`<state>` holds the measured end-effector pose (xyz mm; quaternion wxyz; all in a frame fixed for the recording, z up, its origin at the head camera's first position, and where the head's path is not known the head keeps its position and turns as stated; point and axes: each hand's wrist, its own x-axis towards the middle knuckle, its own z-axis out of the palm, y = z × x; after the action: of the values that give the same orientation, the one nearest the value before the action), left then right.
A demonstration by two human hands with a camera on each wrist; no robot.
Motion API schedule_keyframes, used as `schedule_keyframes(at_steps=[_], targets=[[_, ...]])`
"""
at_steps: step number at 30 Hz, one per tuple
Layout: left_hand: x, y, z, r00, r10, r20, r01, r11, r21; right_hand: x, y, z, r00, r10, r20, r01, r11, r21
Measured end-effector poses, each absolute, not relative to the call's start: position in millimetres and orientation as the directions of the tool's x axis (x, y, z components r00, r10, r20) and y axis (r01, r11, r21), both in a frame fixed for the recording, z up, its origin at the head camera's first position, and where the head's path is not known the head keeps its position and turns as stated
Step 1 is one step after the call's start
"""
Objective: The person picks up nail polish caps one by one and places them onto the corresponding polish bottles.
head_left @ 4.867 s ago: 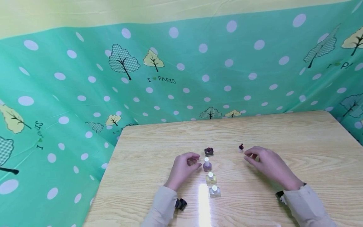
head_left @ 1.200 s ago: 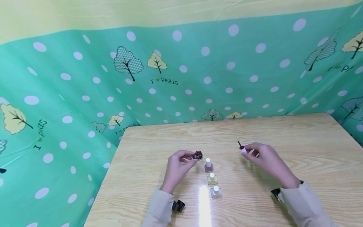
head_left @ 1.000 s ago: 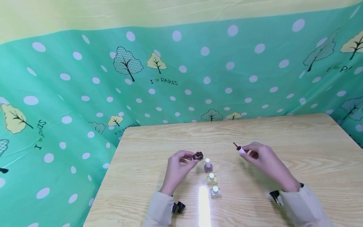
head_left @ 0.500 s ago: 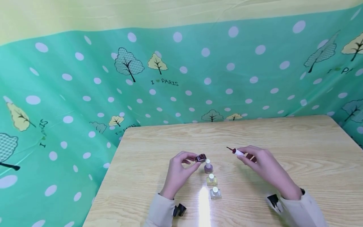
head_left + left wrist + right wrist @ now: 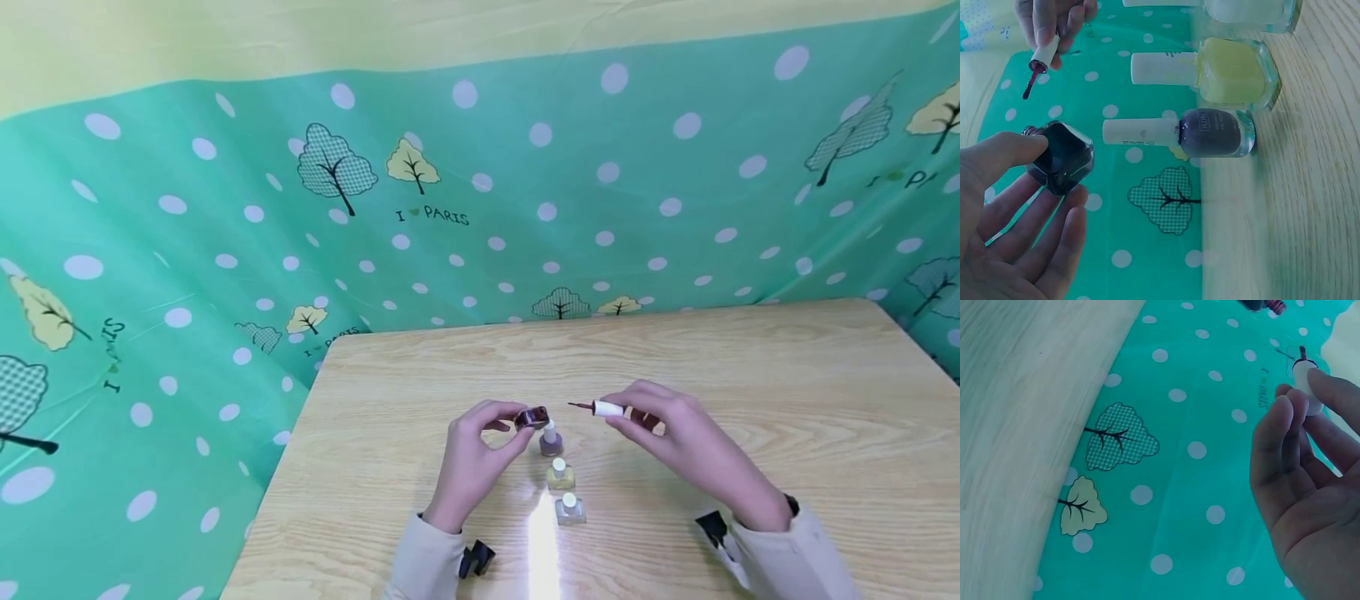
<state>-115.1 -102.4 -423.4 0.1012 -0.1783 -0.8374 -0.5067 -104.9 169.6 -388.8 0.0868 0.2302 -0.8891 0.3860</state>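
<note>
My left hand (image 5: 477, 454) pinches a dark red nail polish bottle (image 5: 1063, 158) between thumb and fingers, above the table. The bottle lies tilted, its uncapped neck turned to the right in the head view. Facing it, my right hand (image 5: 670, 421) pinches the white cap (image 5: 608, 408) with its brush (image 5: 581, 405) pointing left at the neck, a small gap between them. Just under the held bottle stands a capped purple nail polish (image 5: 1210, 132). Nearer the front come a yellow nail polish (image 5: 1233, 72) and a clear nail polish (image 5: 570, 509), both capped.
The wooden table (image 5: 390, 375) carries the capped bottles in a line running front to back. Behind it and to its left hangs a green dotted curtain (image 5: 450, 275). Black wrist devices (image 5: 476, 559) stick out from both sleeves.
Both hands were empty at first; the bottle and the brush cap stood on the table. Since being picked up, the bottle has tipped to the right and the brush has swung level and moved left.
</note>
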Motion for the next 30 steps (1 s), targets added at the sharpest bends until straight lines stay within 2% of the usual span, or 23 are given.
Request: schedule_keyframes(at_steps=[17, 30], targets=[[-111, -99, -418, -0.877, 0.228, 0.423, 0.48, 0.434, 0.762, -103, 157, -386, -0.838, -0.383, 0.388, -0.545, 0.563, -0.621], [-107, -98, -414, -0.872, 0.241, 0.426, 0.49, 0.465, 0.738, -103, 152, -381, -0.839, -0.401, 0.368, -0.544, 0.594, -0.593]])
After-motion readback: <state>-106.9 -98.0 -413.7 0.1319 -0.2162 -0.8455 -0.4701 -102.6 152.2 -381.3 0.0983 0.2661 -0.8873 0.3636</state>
